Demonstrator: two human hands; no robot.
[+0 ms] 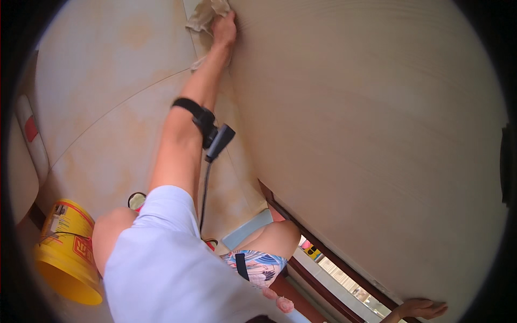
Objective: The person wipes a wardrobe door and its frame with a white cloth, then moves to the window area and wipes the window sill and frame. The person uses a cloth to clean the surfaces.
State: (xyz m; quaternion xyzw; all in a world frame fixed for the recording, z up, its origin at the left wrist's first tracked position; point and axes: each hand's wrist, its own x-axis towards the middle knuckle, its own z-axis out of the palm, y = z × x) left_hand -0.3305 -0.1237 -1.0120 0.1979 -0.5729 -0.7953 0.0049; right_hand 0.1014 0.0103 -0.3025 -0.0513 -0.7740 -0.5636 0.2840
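My left hand stretches far forward and is closed on a crumpled beige cloth. The cloth lies on the marbled tile floor, right where the floor meets a broad pale wood-grain panel. Part of the cloth is cut off by the top of the view. At the lower right, my right hand rests at the panel's lower edge, holding nothing, its fingers stretched out. A black strap with a dark device is on my left forearm, with a cable running down from it.
A yellow bucket stands tilted in view at the lower left. Beside it is a rounded pale object with a red patch. A light blue flat thing lies near my knee. The panel's dark brown edge borders a gap showing brighter things.
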